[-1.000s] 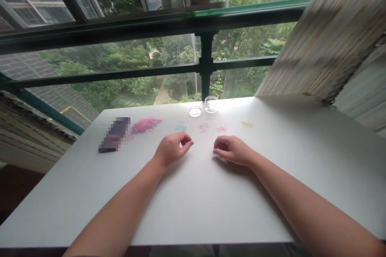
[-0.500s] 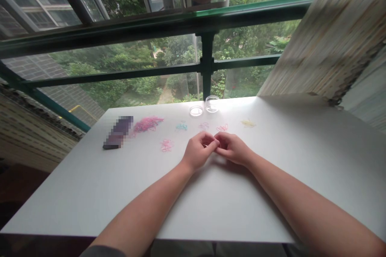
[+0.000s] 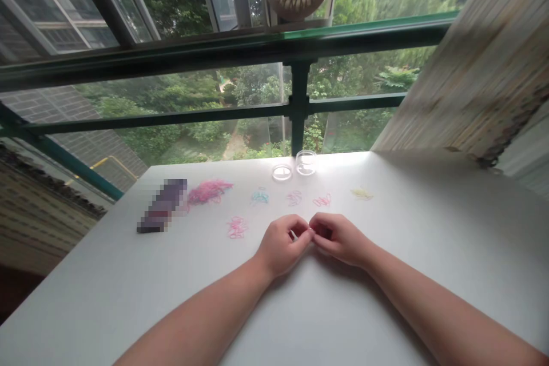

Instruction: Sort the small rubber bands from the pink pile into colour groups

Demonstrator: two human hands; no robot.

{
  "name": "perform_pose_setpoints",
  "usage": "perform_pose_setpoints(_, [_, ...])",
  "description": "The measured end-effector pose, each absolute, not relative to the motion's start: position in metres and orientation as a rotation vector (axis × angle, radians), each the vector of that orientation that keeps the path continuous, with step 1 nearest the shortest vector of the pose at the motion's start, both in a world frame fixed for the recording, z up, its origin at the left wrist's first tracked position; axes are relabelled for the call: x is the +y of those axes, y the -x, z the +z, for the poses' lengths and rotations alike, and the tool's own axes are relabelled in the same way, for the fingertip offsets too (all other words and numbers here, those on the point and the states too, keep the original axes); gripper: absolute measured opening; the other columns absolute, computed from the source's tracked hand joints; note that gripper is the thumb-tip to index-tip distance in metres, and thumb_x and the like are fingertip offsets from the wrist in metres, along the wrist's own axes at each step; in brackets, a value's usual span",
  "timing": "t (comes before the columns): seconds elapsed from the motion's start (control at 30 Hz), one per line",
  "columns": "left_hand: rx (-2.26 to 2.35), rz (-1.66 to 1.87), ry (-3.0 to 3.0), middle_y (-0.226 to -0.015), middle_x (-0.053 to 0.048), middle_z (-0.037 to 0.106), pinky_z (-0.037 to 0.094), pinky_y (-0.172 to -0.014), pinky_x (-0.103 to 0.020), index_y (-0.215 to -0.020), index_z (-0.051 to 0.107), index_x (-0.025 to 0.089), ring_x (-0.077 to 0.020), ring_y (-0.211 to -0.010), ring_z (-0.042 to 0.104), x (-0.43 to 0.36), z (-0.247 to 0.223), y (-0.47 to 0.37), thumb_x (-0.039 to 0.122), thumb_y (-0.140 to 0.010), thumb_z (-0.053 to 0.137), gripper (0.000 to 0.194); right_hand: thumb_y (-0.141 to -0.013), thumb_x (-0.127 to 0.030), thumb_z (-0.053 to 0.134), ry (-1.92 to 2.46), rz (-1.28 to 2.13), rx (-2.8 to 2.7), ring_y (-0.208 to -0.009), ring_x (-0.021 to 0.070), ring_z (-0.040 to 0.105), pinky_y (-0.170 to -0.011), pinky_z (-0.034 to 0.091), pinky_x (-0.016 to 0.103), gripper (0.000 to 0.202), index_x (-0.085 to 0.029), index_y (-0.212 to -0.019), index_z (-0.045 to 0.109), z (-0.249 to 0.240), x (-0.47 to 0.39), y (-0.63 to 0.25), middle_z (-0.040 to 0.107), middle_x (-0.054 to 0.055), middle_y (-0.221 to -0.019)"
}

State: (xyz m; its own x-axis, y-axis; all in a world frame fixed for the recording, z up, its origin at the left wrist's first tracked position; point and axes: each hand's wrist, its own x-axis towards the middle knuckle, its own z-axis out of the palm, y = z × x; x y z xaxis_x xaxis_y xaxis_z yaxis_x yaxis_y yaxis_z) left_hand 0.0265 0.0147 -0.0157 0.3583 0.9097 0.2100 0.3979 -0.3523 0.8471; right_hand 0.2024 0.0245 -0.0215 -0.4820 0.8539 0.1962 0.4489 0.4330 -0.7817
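My left hand [image 3: 286, 245] and my right hand [image 3: 339, 237] meet fingertip to fingertip above the white table [image 3: 180, 286]. Both are closed in a pinch, and whatever lies between the fingers is too small or hidden to name. Just beyond them lie small loose groups of what look like rubber bands: coral-pink bands [image 3: 322, 200], lilac bands [image 3: 294, 198], blue bands [image 3: 259, 197] and pale yellow bands [image 3: 362, 194]. Nearer my left hand is a group of pink bands [image 3: 237, 227]. A larger mixed pink heap [image 3: 210, 191] sits farther left.
A clear round container [image 3: 306, 163] and its shallow clear lid or dish [image 3: 282, 172] stand at the table's back edge. A pixelated dark oblong [image 3: 165, 206] lies at the left. Behind are green window rails [image 3: 214, 117], and a curtain [image 3: 433, 86] hangs at the right.
The camera view has tilted, so everything sits lower in the picture. My fingertips, overlapping before, now only just meet, with the right hand slightly farther right.
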Motion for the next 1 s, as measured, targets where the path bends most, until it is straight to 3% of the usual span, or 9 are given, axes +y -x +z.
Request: perform_pose_setpoints(1.0, [1.118, 0.881, -1.966, -0.071, -0.001, 0.063, 0.043, -0.057, -0.021, -0.076, 0.062, 0.016, -0.0091, -0.060, 0.052, 0.0142, -0.0109, -0.0187, 0.029, -0.077, 0.058, 0.014, -0.073, -0.014, 0.050, 1.030, 0.944, -2.113, -0.054, 0.0085, 0.041, -0.051, 0.034, 0.021, 0.004, -0.017, -0.071, 0.051, -0.0170, 0.0255, -0.2054, 0.048, -0.004, -0.059])
